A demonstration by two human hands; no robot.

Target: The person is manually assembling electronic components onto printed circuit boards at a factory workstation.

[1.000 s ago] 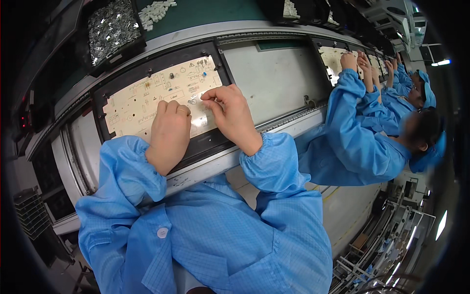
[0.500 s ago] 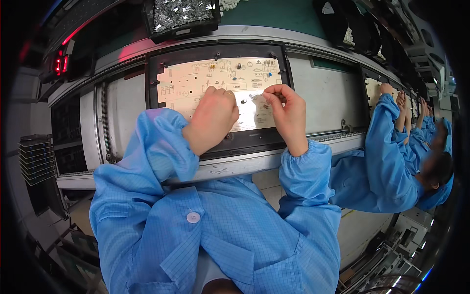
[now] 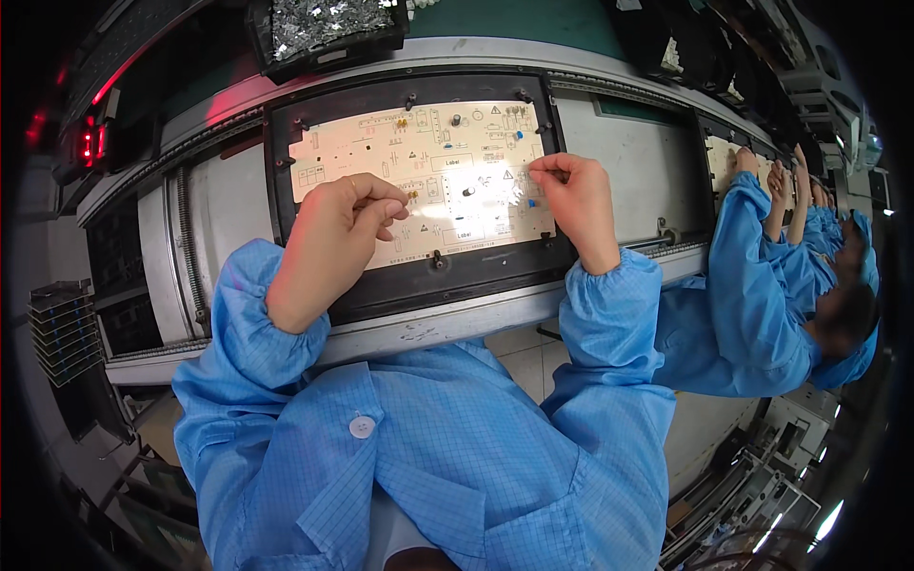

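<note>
A cream circuit board (image 3: 328, 143) with printed outlines sits in a black frame (image 3: 447, 278) in front of me. My left hand (image 3: 343, 228) is over its lower left part, thumb and forefinger closed beside small yellow components (image 3: 413, 195). Whether anything is between those fingertips is hidden. Above the right edge, my right hand (image 3: 581, 205) is closed in a pinch; what it holds, if anything, is too small to make out. Between the hands stands a black cylindrical component (image 3: 467, 192), and a blue component (image 3: 532, 203) is by my right fingers. More yellow components (image 3: 402, 123) stand along the top.
The frame rests on metal conveyor rails (image 3: 419, 333). Beyond it is a black bin (image 3: 333, 61) of shiny metal parts. A red lit display (image 3: 90, 145) is at the far left, above a rack of stacked boards (image 3: 65, 333). Co-workers in blue (image 3: 762, 295) work at the right.
My left hand has shifted left, turning so its thumb and forefinger show. My right hand has moved slightly right and up, uncovering the blue component. The view has shifted a little.
</note>
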